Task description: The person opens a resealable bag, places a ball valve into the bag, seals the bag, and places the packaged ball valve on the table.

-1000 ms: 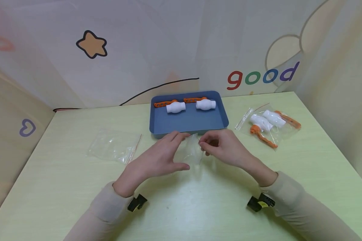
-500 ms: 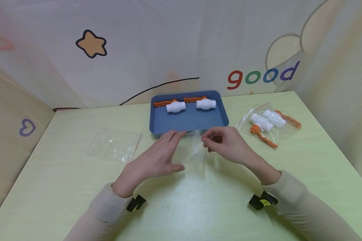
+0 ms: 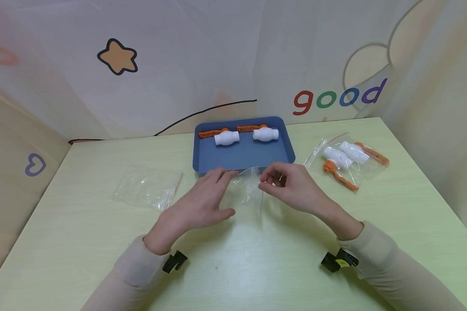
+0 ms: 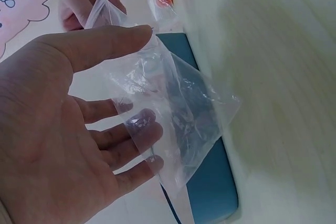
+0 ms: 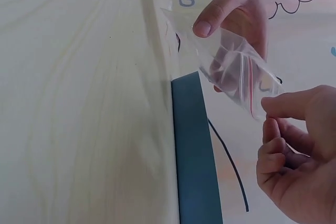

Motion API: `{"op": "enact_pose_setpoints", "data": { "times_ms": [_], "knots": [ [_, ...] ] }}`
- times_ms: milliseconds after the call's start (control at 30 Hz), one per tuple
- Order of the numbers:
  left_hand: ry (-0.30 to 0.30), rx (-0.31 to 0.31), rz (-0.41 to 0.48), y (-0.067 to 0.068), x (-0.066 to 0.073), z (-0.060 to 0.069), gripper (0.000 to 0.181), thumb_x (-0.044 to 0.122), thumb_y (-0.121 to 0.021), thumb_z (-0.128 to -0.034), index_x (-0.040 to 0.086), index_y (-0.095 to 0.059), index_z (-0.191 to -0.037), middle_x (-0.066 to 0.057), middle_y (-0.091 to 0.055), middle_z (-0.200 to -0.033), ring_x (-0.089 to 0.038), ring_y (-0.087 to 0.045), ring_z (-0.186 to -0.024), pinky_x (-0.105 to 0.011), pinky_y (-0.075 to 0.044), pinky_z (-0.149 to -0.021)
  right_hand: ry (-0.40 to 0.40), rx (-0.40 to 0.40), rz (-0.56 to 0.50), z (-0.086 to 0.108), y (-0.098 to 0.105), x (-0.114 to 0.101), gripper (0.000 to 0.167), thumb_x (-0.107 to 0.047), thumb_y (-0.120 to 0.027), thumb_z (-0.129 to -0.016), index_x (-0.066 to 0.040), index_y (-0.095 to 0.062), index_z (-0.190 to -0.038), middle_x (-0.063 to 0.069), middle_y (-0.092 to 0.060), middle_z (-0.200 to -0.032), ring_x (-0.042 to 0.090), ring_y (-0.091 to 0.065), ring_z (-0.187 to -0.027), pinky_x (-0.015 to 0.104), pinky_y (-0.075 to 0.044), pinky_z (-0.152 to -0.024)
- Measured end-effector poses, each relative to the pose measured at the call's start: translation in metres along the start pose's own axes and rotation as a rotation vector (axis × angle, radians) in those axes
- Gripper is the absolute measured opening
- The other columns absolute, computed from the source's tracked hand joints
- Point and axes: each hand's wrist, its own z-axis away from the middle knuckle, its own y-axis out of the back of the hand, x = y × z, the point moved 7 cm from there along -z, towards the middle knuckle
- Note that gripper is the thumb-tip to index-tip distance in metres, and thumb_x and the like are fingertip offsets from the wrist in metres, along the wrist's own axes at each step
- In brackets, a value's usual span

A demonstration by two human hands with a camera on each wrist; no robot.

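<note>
A clear zip-lock bag (image 3: 247,188) with a red line along its mouth hangs between the two hands, in front of the blue tray. My right hand (image 3: 292,186) pinches the bag's mouth edge between thumb and fingertips, seen closely in the right wrist view. My left hand (image 3: 204,199) is at the other side of the bag, thumb and fingers spread apart. In the left wrist view, the left fingers (image 4: 142,135) show through the clear plastic; the bag (image 4: 173,103) looks thin and creased, with nothing visible inside.
The blue tray (image 3: 241,162) holds two white fittings (image 3: 226,138) and two orange handles (image 3: 251,128). At right lies a clear bag (image 3: 367,170) containing white fittings and orange handles. Another flat clear bag (image 3: 145,186) lies at left. A printed curtain (image 3: 218,65) stands behind the table.
My left hand has drawn slightly left, and my right hand slightly right with the bag's edge. The bag between them has spread a little wider. The tray and other bags have stayed put.
</note>
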Motion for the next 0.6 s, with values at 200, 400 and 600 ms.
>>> {"op": "enact_pose_setpoints", "data": {
  "times_ms": [200, 400, 600],
  "knots": [
    [0.004, -0.001, -0.031, 0.0, 0.0005, -0.0001, 0.084, 0.028, -0.085, -0.0852, 0.004, -0.041, -0.152, -0.01, -0.052, -0.13, -0.027, -0.051, -0.117, -0.045, -0.044, -0.101, -0.044, -0.07, -0.056, -0.0012, -0.0023, 0.0003, 0.009, -0.012, -0.077, -0.094, -0.007, -0.078, -0.102, 0.002, -0.071, -0.089, 0.022, -0.062, -0.081, 0.028, -0.053, -0.069],
    [0.003, 0.002, -0.051, 0.0004, 0.0025, 0.0004, 0.083, 0.027, -0.086, -0.0852, 0.004, -0.041, -0.152, -0.01, -0.052, -0.129, -0.026, -0.05, -0.115, -0.045, -0.044, -0.1, -0.136, -0.122, -0.166, -0.0018, -0.0035, 0.0033, 0.02, -0.011, -0.075, -0.096, -0.002, -0.077, -0.113, 0.008, -0.073, -0.098, 0.029, -0.065, -0.087, 0.034, -0.058, -0.074],
    [0.005, 0.01, -0.11, 0.0004, 0.0045, 0.0002, 0.083, 0.027, -0.086, -0.085, 0.004, -0.042, -0.152, -0.011, -0.052, -0.13, -0.028, -0.049, -0.117, -0.047, -0.044, -0.1, -0.184, -0.158, -0.285, -0.0012, -0.0061, 0.0041, 0.027, -0.008, -0.071, -0.098, 0.004, -0.071, -0.122, 0.013, -0.074, -0.107, 0.034, -0.072, -0.094, 0.048, -0.058, -0.088]
  ]
}}
